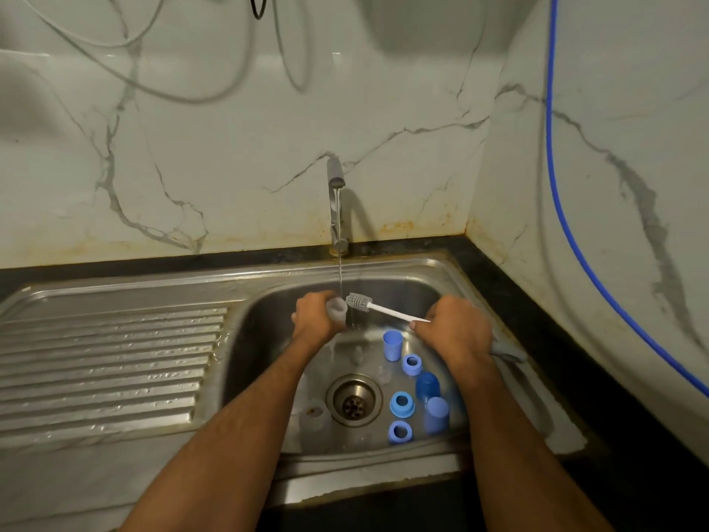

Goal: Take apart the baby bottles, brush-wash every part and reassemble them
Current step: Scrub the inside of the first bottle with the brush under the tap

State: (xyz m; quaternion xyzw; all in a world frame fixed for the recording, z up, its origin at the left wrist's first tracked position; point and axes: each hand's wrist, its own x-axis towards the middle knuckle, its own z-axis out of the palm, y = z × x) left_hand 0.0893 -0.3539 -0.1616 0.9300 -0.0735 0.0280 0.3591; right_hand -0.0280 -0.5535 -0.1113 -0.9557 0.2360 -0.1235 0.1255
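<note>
The bottles are already in pieces, so the dismantling looks done and the washing is in hand; reassembly has not begun. The left hand (315, 316) curls round a small clear plastic bottle body (337, 308), held mouth toward the right under the thin stream of water from the grey metal tap (336, 201). The right hand (454, 332) grips the white handle of a grey silicone-bristled bottle brush (378, 308), whose head sits just beside the bottle's mouth, not visibly inside it.

Loose parts lie on the floor of the stainless steel sink (429, 278), to the right of the round metal drain (353, 401): a pale blue plastic cap standing open end up (392, 345), three blue screw rings (401, 404), a darker blue domed cap (427, 386) and another pale blue cap (436, 414). Left of the drain stands a second clear bottle body (315, 416), and faint clear shapes near the drain may be teats, though I cannot tell. Which of these have been brushed cannot be judged; most of the work seems to remain.

The sink has a ribbed draining board (111, 362) on its left, beaded with water, and is set in a dark stone counter (510, 301). White marble-veined wall tiles (230, 147) rise behind it, stained orange along the bottom edge. A blue hose (555, 186) runs down the right wall.
</note>
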